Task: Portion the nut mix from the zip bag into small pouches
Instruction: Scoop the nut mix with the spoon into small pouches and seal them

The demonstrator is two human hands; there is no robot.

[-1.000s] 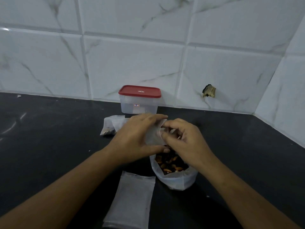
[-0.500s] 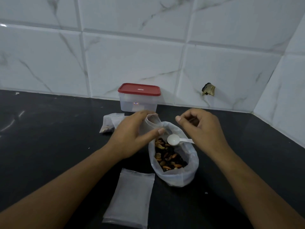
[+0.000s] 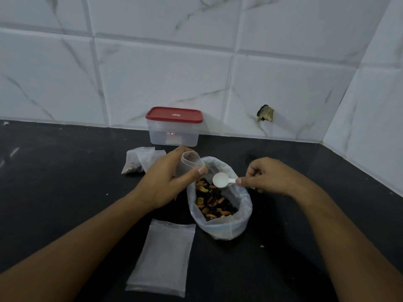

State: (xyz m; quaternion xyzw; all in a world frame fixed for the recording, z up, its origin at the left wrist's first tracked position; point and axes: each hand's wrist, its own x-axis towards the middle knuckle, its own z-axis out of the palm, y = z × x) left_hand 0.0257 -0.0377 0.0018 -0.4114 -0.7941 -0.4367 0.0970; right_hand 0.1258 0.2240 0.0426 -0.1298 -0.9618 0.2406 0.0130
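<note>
The right hand (image 3: 268, 177) has left the pouch (image 3: 189, 163) and now pinches a white spoon (image 3: 220, 180) over the open zip bag (image 3: 222, 229) of nut mix (image 3: 212, 202) on the counter (image 3: 65, 182). The left hand (image 3: 168, 182), at the bag's ten o'clock, still grips the pouch, mouth open.

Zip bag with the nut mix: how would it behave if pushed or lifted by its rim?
Probably floppy: the zip bag has a thin, crumpled rim. The nut mix sits low, so a push would likely dent it rather than tip it.
</note>
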